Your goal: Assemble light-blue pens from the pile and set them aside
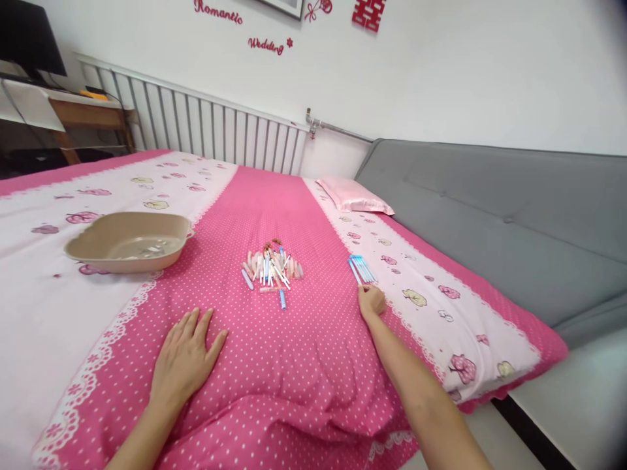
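Observation:
My left hand [182, 358] lies flat on the pink dotted bedspread with its fingers spread, holding nothing. On the right, my right hand [371, 301] is closed in a pinch on the near end of a slim blue-and-white pen [355, 272]. That pen lies along the left side of a row of several similar blue pens [363, 268]. Between my hands, farther off, is a loose pile of pens [272, 266] in white, pale pink, peach and blue. One short blue piece, perhaps a pen cap [283, 299], lies at the pile's near edge.
A beige basin [128, 261] with a few small pale pieces inside stands on the bed at left. A pink pillow [355, 196] lies by the grey headboard [490, 215]. Beyond the bed are a white radiator [196, 108] and a desk [88, 114] with a monitor.

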The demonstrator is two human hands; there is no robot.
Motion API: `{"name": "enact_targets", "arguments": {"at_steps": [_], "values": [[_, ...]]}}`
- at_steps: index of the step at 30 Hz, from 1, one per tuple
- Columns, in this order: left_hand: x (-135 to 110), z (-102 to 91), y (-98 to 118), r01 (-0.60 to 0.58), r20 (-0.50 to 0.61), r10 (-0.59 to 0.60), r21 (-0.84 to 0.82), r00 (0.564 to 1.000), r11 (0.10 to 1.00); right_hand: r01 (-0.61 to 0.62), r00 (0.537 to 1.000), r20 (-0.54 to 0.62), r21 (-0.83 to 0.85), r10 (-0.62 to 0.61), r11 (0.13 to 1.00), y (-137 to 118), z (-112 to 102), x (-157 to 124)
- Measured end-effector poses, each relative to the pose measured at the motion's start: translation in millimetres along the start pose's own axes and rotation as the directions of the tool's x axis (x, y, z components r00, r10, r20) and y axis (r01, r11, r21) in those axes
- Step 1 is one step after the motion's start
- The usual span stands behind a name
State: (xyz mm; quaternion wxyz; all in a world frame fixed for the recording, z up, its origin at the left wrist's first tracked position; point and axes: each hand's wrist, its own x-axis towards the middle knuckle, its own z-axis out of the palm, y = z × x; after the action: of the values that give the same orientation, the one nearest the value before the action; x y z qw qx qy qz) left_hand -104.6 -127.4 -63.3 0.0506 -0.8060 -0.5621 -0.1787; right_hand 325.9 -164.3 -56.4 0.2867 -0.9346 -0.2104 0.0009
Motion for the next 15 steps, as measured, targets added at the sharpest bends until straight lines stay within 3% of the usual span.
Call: {"name": "enact_targets", "arguments": {"at_steps": [15], "values": [[-1,3.5,-2,-0.01,0.01,0.009,0.036,1.0,0.999,0.058,0.994,-0.088,-0.095,-0.066,0.994,-7,19,18]]}}
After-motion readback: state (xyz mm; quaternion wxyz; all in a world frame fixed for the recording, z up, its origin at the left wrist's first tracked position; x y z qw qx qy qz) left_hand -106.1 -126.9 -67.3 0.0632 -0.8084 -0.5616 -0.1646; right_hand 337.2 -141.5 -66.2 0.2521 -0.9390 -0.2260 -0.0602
